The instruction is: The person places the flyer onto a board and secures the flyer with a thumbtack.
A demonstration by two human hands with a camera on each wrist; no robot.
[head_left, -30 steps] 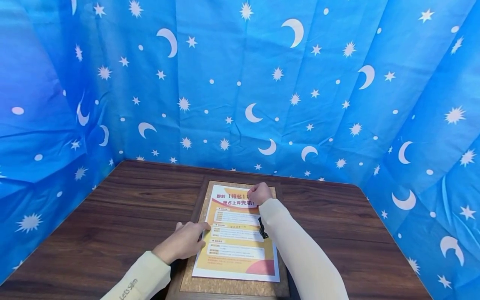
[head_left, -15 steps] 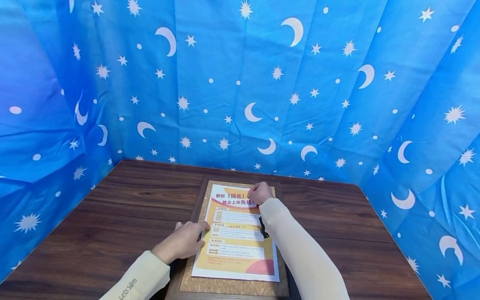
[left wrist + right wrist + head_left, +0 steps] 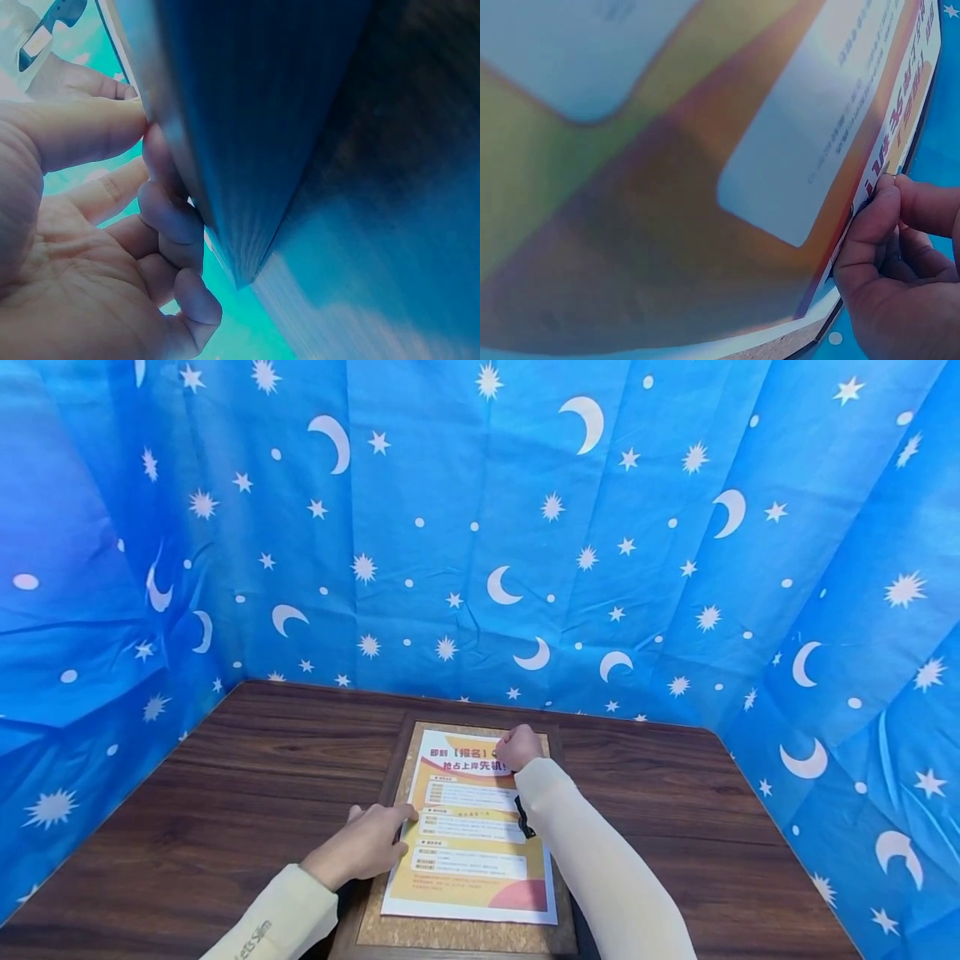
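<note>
A framed cork board (image 3: pixel 457 937) lies on the table, with a yellow and orange printed poster (image 3: pixel 480 893) on it. My left hand (image 3: pixel 360 843) holds the board's left edge. In the left wrist view my fingers (image 3: pixel 172 214) are curled against the side of the wooden frame (image 3: pixel 232 150). Near the poster's top right corner is my right hand (image 3: pixel 522 747). In the right wrist view its thumb and forefinger pinch a tiny pin-like thing (image 3: pixel 890 176) against the paper; the fingertips mostly hide it, so its kind is unclear.
The dark wood table (image 3: pixel 285 760) extends to both sides of the board. A blue cloth (image 3: pixel 465 485) with white moons and stars hangs behind and around it. A black wrist device (image 3: pixel 524 818) shows at my right sleeve.
Both hands stay in nearly the same places on the board. The whole view has shifted very slightly.
</note>
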